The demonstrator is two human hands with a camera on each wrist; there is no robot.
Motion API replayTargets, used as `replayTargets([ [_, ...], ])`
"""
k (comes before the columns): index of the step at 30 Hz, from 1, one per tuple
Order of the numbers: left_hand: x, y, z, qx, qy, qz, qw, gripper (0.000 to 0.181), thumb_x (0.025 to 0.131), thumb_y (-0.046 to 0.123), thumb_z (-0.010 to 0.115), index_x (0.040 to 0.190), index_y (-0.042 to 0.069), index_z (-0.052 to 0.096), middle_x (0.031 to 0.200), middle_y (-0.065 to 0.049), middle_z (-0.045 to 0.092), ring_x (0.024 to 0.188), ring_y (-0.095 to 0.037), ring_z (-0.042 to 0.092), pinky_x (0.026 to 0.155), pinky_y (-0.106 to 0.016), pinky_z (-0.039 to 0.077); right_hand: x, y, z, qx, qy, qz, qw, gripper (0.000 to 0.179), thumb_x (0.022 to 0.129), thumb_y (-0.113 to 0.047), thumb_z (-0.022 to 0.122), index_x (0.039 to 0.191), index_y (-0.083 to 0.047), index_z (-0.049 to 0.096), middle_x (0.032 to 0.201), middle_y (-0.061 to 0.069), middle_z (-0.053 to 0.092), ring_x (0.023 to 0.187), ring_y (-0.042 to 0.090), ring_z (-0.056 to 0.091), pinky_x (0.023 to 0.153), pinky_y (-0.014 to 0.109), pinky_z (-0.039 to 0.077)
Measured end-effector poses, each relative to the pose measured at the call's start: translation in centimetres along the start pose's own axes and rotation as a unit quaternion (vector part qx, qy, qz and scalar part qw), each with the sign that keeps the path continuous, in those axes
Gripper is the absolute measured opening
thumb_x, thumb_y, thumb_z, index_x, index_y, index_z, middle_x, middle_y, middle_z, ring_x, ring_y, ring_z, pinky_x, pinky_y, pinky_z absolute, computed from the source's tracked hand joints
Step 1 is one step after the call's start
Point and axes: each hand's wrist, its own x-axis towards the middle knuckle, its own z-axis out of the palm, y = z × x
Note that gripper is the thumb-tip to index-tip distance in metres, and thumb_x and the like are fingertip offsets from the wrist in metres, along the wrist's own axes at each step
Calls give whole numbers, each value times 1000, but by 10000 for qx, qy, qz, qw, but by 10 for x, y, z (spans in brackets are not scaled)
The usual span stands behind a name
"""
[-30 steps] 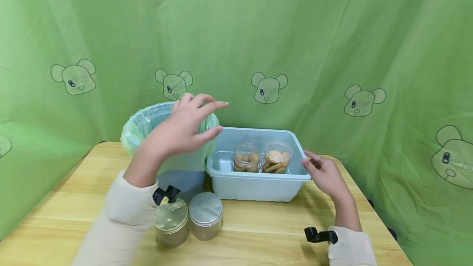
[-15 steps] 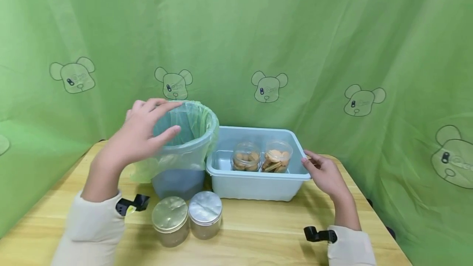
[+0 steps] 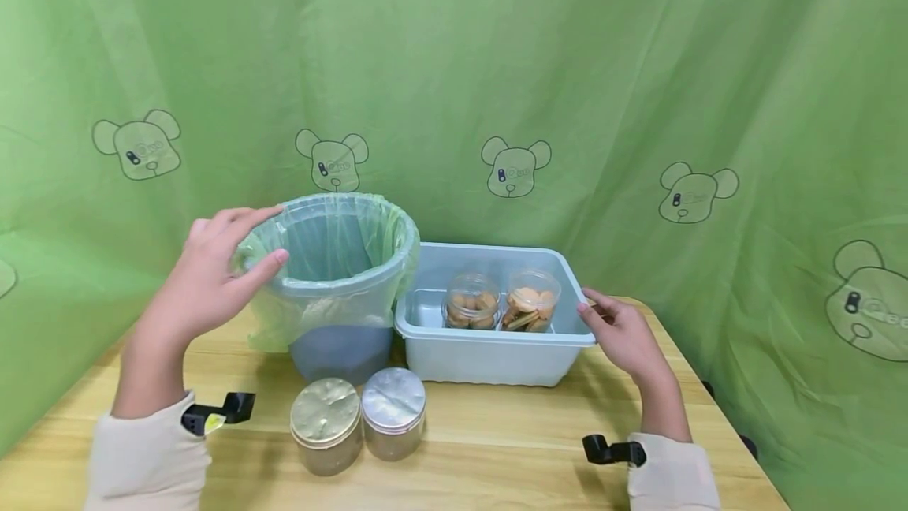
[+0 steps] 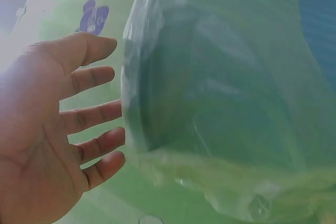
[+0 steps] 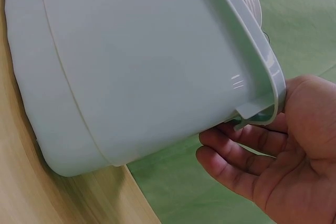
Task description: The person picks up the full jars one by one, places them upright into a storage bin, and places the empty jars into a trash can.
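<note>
My left hand point(image 3: 206, 278) is beside the left rim of a blue trash bin point(image 3: 340, 349) lined with a thin green bag point(image 3: 322, 310). In the left wrist view its fingers are spread and slightly bent, fingertips right at the bagged rim, with nothing in the palm. My right hand point(image 3: 624, 337) holds the right end of a light blue plastic basin point(image 3: 489, 361). In the right wrist view the fingers point(image 5: 231, 153) reach under its rim; the thumb lies at the rim's edge in the head view. Inside the basin stand two clear jars of cookies point(image 3: 471, 306).
Two lidded jars, one with a gold lid point(image 3: 326, 410) and one with a silver lid point(image 3: 393, 399), stand in front of the bin. All rest on a wooden table point(image 3: 496, 456). A green curtain point(image 3: 454, 61) with bear prints hangs behind.
My left hand has moved left and down, from over the bin to its left rim. My right hand, the basin and the jars stay in place.
</note>
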Motion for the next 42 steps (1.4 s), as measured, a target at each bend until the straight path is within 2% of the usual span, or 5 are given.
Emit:
replayTargets([
  [14, -30, -36, 3, -757, 638, -1208, 9877, 65, 105, 35, 58, 160, 12, 33, 149, -23, 44, 119, -42, 53, 84, -18, 44, 2, -2, 8, 85, -39, 2, 10000, 59, 109, -36, 50, 152, 3, 43, 117, 25, 67, 97, 31, 62, 69, 27, 53],
  [24, -34, -39, 16, -1575, 636, -2194, 9607, 68, 106, 46, 51, 160, 9, 33, 151, -20, 45, 114, -25, 60, 83, -27, 48, 1, -3, 8, 14, -50, -6, 10000, 60, 109, -38, 50, 152, 3, 43, 118, 25, 67, 99, 31, 62, 70, 28, 54],
  [28, -30, -35, 22, -2499, 836, -2592, 9292, 67, 104, 43, 57, 156, 5, 39, 144, -13, 49, 100, -5, 60, 84, -19, 52, 0, -2, 5, -7, -20, -51, 10000, 59, 109, -37, 50, 152, 4, 43, 116, 25, 67, 98, 33, 62, 69, 27, 54],
  [35, -24, -31, 27, -4766, 1450, -2575, 8280, 68, 98, 15, 70, 150, -13, 37, 115, 2, 62, 98, -5, 65, 85, -15, 54, 0, 0, 3, -29, -34, -58, 10000, 61, 109, -39, 50, 152, 3, 43, 116, 23, 67, 97, 32, 61, 69, 27, 53],
  [42, -21, -29, 29, -5636, 1745, -2560, 7657, 38, 91, 4, 78, 126, -3, 64, 111, -2, 68, 94, -9, 69, 85, -18, 56, 0, -3, -2, -250, -63, -185, 9995, 58, 109, -35, 49, 151, 5, 44, 113, 24, 68, 91, 28, 62, 67, 28, 53],
])
